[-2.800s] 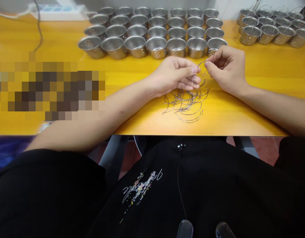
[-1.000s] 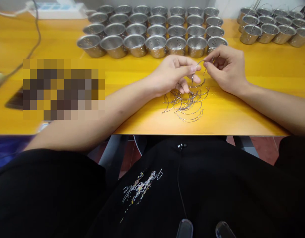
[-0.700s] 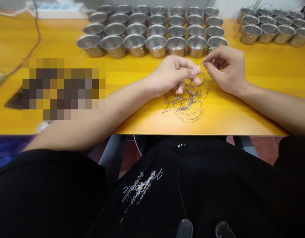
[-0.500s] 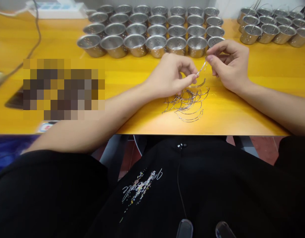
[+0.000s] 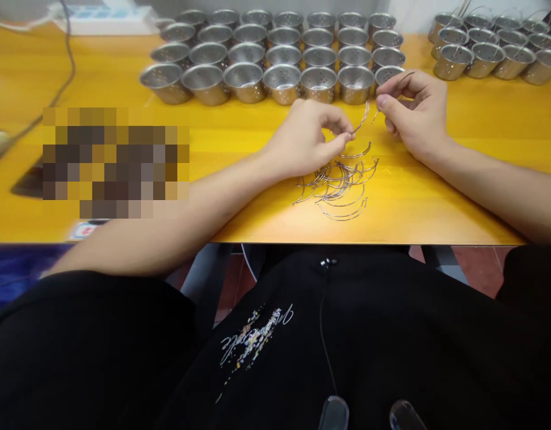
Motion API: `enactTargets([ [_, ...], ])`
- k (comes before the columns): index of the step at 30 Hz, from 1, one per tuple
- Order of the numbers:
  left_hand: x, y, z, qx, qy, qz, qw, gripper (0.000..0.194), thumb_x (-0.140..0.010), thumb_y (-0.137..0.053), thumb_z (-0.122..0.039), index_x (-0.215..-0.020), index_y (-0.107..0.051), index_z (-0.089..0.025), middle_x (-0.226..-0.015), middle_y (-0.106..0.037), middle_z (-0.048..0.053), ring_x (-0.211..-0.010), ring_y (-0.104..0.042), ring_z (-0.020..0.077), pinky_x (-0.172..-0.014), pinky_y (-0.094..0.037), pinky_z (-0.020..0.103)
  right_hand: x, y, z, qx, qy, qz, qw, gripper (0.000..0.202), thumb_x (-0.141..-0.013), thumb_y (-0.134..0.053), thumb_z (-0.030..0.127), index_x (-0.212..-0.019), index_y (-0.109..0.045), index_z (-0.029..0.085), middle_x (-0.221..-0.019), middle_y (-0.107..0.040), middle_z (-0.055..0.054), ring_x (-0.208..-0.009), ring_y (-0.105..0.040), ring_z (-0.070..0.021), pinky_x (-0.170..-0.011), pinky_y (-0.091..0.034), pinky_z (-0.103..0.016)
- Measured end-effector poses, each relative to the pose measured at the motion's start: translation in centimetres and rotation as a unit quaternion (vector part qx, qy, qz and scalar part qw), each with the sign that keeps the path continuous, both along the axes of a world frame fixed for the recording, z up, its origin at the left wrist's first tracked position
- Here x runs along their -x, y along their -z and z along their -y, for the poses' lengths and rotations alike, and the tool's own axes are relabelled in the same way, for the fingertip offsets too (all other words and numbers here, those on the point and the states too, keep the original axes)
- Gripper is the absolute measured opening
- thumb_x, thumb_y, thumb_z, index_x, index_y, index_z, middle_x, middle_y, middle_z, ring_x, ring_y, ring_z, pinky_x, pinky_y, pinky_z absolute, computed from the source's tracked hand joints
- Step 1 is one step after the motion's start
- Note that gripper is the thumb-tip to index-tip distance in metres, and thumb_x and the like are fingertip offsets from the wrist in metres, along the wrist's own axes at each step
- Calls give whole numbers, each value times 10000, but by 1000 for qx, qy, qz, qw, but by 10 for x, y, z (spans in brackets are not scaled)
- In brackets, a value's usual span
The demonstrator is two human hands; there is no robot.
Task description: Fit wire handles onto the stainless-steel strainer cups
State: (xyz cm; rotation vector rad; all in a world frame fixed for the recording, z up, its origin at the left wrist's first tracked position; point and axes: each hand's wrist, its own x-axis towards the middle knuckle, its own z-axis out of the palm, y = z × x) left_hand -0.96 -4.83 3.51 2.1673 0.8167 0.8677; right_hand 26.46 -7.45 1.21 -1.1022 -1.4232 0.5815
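Thin curved metal wires [image 5: 364, 119] are pinched between the thumb and fingers of my left hand [image 5: 309, 136], and their ends point up to the right. Just right of it, my right hand [image 5: 414, 113] grips a single curved wire [image 5: 375, 116], one end showing below the thumb and another above the fingers. Below my left hand a loose pile of curved wires [image 5: 340, 182] lies on the yellow table [image 5: 257, 212]. Behind my hands stand rows of perforated metal cups [image 5: 282, 82].
At the back right stand more metal cups [image 5: 486, 60] with wires rising from them. A white power strip [image 5: 107, 21] and a dark cable [image 5: 69, 54] are at the back left. A pixelated area covers the left part of the table.
My right hand has drawn one wire away from those in my left hand, and a gap now shows between them. My left hand has barely moved.
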Motion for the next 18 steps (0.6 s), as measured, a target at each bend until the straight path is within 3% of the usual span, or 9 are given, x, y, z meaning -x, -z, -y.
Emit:
enactTargets([
  [8,2,0,1,-16,-16,-3,1000,145,-1026,-880,-463,-1028,-926,-325,-1313,-983,58,-1169,-827,333,-919,-672,434,0,-5,3,32,9,17,999,369,-929,-1148,756,-963,-882,502,-997,-834,39,-691,-611,-220,-694,-608,-515],
  [14,-1,7,2,-26,-10,51,998,130,-1082,-846,-423,-1033,-916,-325,-1199,-929,54,-1211,-690,301,-969,-611,416,2,0,1,-3,16,16,1000,399,-934,-1129,785,-986,-895,466,-987,-853,34,-670,-606,-219,-669,-599,-508],
  [18,-1,9,2,3,-3,63,998,94,-1062,-875,-395,-978,-876,-355,-1100,-895,57,-1241,-693,326,-922,-614,403,1,3,-2,-18,13,2,1000,580,-860,-1110,958,-973,-896,430,-951,-839,14,-624,-584,-202,-613,-534,-489],
])
